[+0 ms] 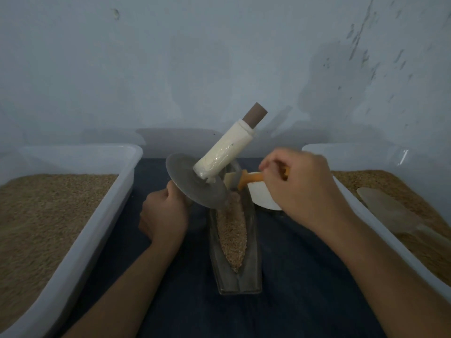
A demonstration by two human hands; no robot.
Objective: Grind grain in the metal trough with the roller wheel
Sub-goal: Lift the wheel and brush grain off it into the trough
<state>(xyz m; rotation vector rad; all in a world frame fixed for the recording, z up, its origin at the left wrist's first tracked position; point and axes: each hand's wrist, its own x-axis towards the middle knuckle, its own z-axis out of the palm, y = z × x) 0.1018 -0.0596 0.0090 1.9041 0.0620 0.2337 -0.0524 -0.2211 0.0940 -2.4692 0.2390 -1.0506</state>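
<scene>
Grain point(231, 237) fills the trough point(235, 276); left hand point(166, 215) grips the tilted wheel point(195, 184) (likely to slip), right hand point(300, 186) pinches a brush point(251, 179), which could flick grain out.

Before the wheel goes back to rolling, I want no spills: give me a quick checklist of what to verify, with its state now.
1. Grain lies inside the metal trough: ok.
2. Roller wheel seated upright in the trough: not ok, it is tilted.
3. Left hand has a grip on the wheel's lower handle: ok.
4. Right hand free for the upper handle: not ok, it holds an orange-handled brush.
5. Brush clear of the trough: not ok, its head is at the far end.
6. Trough steady on the cloth: cannot tell.
</scene>
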